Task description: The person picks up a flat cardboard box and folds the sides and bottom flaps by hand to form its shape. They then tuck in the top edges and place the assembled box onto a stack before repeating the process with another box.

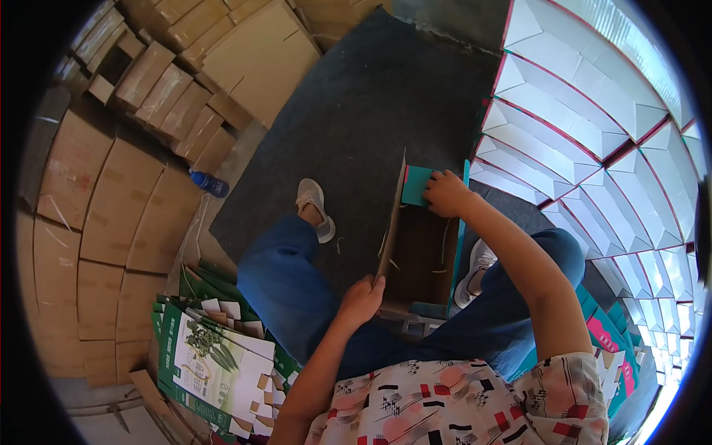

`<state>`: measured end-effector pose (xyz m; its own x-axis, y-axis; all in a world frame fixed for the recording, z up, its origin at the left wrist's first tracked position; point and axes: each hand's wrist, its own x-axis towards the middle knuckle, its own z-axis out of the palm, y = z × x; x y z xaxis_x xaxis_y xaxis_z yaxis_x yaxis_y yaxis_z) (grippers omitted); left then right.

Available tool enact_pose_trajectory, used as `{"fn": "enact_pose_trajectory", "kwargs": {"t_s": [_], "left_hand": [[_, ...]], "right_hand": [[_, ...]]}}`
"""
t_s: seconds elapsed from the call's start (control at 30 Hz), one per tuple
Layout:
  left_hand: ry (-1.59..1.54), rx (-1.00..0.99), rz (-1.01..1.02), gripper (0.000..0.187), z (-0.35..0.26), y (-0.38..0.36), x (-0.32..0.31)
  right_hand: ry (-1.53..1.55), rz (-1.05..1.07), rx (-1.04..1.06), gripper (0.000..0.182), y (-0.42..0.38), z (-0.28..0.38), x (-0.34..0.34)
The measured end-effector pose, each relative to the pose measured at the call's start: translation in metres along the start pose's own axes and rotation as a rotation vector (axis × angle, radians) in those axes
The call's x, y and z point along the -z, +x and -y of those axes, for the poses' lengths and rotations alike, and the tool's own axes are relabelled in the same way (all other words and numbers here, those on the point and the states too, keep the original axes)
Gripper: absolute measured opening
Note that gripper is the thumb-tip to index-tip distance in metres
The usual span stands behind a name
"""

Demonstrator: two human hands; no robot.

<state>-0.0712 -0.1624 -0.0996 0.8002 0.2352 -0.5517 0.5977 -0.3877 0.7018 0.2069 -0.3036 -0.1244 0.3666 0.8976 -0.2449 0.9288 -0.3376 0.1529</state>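
A cardboard box (423,248), brown inside and teal outside, stands between my legs with its open top toward me. A small teal flap (417,185) lies folded inward across its far end. My left hand (362,300) is closed around the near part of the box's left wall. At the far end, my right hand (447,194) has its curled fingers on the teal flap, and its fingertips are partly hidden. Loose strips, perhaps string, show on the inner walls of the box.
Stacked brown cartons (111,208) line the left side. White open boxes with red edges (564,126) are piled at right. Flattened green printed cartons (215,363) lie left of my legs, more teal ones (612,341) at right. A blue bottle (210,184) stands by the dark mat (356,104).
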Motion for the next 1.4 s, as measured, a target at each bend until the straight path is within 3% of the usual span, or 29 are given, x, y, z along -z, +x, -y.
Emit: {"fn": "enact_pose_trajectory", "kwargs": {"t_s": [0.17, 0.3, 0.37, 0.43, 0.53, 0.63, 0.8, 0.93, 1.03, 1.23, 1.33, 1.4], "left_hand": [[0.057, -0.005, -0.002, 0.049, -0.001, 0.006, 0.008], [0.126, -0.006, -0.048, 0.052, 0.009, 0.007, 0.004], [0.192, -0.023, -0.108, 0.053, 0.013, 0.008, 0.001], [0.240, -0.024, -0.137, 0.056, 0.006, 0.007, 0.001], [0.246, -0.039, -0.158, 0.059, -0.008, -0.002, 0.002], [0.196, -0.139, -0.225, 0.056, 0.003, 0.003, -0.005], [0.264, -0.281, -0.360, 0.041, -0.004, -0.006, -0.021], [0.620, -0.614, -0.612, 0.063, 0.008, -0.003, -0.048], [0.759, -0.625, -0.628, 0.064, 0.021, 0.001, -0.056], [0.681, -0.654, -0.623, 0.069, 0.018, 0.004, -0.059], [0.632, -0.634, -0.589, 0.070, 0.015, 0.002, -0.058], [0.684, -0.637, -0.559, 0.070, 0.016, 0.002, -0.057]], "right_hand": [[0.101, -0.168, -0.018, 0.036, -0.011, 0.011, 0.020], [0.414, 0.072, 0.213, 0.053, -0.053, 0.085, 0.097], [0.543, 0.340, 0.355, 0.059, -0.076, 0.129, 0.113], [0.559, 0.328, 0.373, 0.055, -0.090, 0.160, 0.099], [0.515, 0.127, 0.265, 0.048, -0.083, 0.178, 0.063], [0.593, 0.208, 0.087, 0.038, -0.078, 0.166, 0.057], [0.566, 0.228, -0.184, 0.036, -0.055, 0.132, 0.024], [0.439, 0.255, -0.319, 0.028, -0.045, 0.140, 0.032], [0.401, 0.260, -0.301, 0.027, -0.045, 0.146, 0.032], [0.334, -0.268, -0.407, 0.036, -0.049, 0.115, 0.049], [0.111, -0.583, -0.393, 0.044, -0.031, 0.089, 0.026], [0.134, -0.303, -0.344, 0.039, -0.028, 0.082, 0.017]]}}
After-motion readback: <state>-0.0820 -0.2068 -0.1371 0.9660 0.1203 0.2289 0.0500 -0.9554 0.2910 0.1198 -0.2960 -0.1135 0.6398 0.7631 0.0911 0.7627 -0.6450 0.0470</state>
